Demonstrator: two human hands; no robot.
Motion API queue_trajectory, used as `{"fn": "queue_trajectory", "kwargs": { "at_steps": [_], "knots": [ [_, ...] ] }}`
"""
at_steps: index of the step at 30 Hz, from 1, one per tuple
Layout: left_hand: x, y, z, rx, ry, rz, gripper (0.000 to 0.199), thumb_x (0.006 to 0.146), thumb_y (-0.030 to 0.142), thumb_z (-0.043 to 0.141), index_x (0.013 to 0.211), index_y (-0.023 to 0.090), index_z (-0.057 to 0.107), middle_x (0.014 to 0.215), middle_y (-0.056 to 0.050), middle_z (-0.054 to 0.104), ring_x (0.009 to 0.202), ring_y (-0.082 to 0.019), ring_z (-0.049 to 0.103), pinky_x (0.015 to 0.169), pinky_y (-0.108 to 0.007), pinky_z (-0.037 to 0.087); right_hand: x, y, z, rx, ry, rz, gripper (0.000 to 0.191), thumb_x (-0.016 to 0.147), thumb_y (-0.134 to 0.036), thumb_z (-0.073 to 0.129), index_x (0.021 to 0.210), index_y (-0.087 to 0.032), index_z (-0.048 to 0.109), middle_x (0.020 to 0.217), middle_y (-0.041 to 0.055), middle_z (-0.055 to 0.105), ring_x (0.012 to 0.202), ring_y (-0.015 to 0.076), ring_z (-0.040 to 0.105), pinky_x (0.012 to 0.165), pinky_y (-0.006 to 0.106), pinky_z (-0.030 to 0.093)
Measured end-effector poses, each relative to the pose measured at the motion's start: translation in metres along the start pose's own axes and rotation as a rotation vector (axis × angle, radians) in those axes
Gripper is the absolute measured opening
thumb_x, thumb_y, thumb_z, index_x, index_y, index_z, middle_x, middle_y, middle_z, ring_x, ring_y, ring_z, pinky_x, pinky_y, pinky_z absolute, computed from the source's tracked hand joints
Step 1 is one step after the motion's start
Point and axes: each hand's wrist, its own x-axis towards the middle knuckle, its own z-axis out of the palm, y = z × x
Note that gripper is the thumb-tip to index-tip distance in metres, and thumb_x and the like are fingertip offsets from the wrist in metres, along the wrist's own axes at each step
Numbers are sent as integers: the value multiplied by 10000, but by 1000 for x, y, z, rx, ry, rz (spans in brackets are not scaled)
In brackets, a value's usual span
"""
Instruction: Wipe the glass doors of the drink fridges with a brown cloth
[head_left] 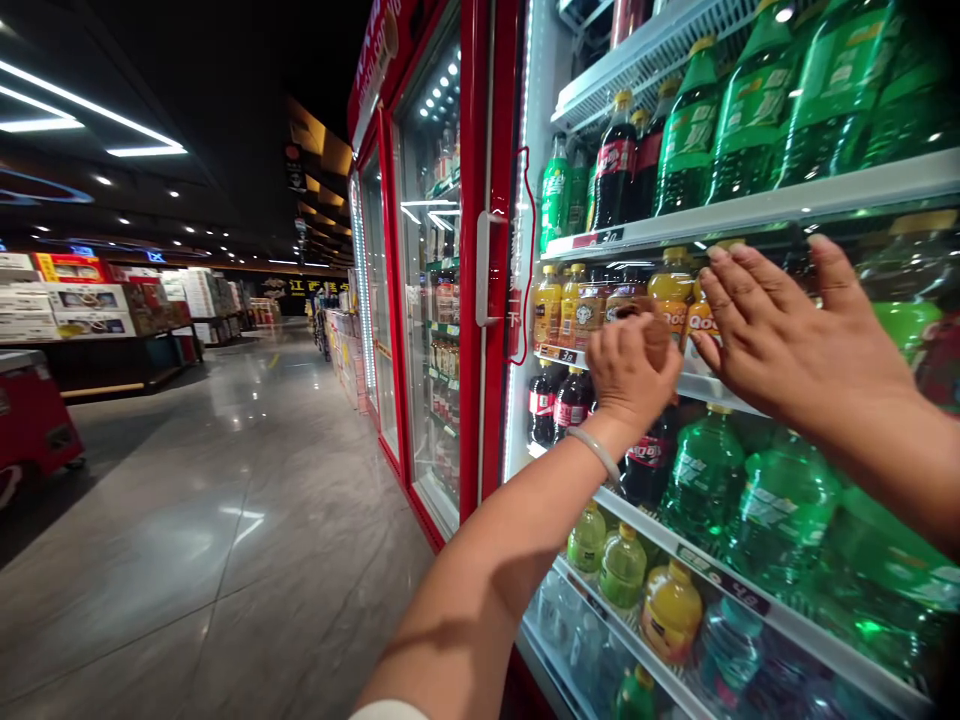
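My left hand (630,368), a pale bangle (595,452) on its wrist, is raised before the middle shelves with its fingers curled in. A brownish shape shows at the fingertips; whether it is an object or a reflection is unclear. To its right, my right hand (795,335) is spread flat, palm toward the drinks, holding nothing. Behind my hands are orange Qoo bottles (670,285) and dark cola bottles (570,400). Large green bottles (705,465) stand on the shelf below. Glass seems to lie between my hands and the shelves.
A red-framed cooler (427,270) with a white door handle (486,268) is left of the shelves. Green bottles (754,95) fill an upper shelf. A grey floor aisle (247,500) runs along the left, past stacked boxes (90,300) and a red cart (34,430).
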Motion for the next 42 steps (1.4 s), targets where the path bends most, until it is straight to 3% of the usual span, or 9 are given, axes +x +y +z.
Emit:
{"fn": "queue_trajectory", "kwargs": {
  "at_steps": [3,6,13,17,23,28,35,38,42],
  "knots": [
    [-6,-1,-10,-23,-154,250,471,923,450,620,1327,212,564,1296,-117,651,1227,-247,594,1098,-421,450,-1,0,-2,6,-13,-12,654,1045,-284,237,1647,-146,23,1712,162,147,1609,260,67,1274,629,1],
    [17,-36,-15,-28,-287,403,462,914,410,647,1338,251,555,1329,-93,647,1285,-240,575,1145,-425,419,0,-1,-3,-64,-42,1,682,1027,-258,310,1640,-104,52,1702,186,164,1608,273,72,1277,627,5],
    [67,-97,1,144,46,-303,436,865,277,677,1268,180,543,1273,-155,644,1267,-291,569,1146,-485,410,5,0,-1,-141,-56,12,710,1035,-308,304,1635,-119,-26,1702,168,162,1604,264,86,1287,611,32],
    [48,-71,-1,141,67,-260,393,851,279,678,1218,185,571,1208,-135,656,1200,-291,590,1112,-482,433,5,0,-2,-122,-50,-4,704,1037,-307,301,1631,-93,-11,1696,189,168,1600,287,102,1271,652,71],
    [0,-15,-9,-20,-48,230,474,840,371,703,1265,203,577,1169,-102,674,1091,-260,613,1037,-454,459,4,4,0,-151,-19,-44,689,1028,-276,330,1619,-37,68,1685,214,176,1595,314,123,1259,671,121],
    [-1,-22,-10,-32,-104,459,513,825,424,725,1264,195,593,1169,-109,679,1074,-262,629,986,-431,470,6,-5,9,-212,-4,28,632,992,-209,360,1578,-3,243,1670,222,219,1587,330,154,1264,670,114],
    [25,-52,-6,36,63,39,403,821,279,719,1193,192,591,1126,-104,673,1098,-272,617,1053,-475,463,3,-16,23,-134,-23,-110,694,1037,-252,338,1629,-75,21,1668,166,251,1581,260,191,1294,578,197],
    [21,-35,-4,42,125,-129,354,817,260,705,1145,183,597,1076,-102,664,1080,-275,615,1053,-483,468,2,-14,24,-136,-26,-124,720,1045,-289,352,1627,-69,-10,1670,171,234,1578,266,185,1294,551,234],
    [-7,-3,-8,-25,41,-85,410,807,250,723,1190,203,583,1111,-88,664,1088,-266,604,1028,-466,477,1,-12,22,-123,-61,-154,732,1018,-218,370,1621,-38,-4,1672,190,192,1586,279,116,1298,576,199]
  ]
}}
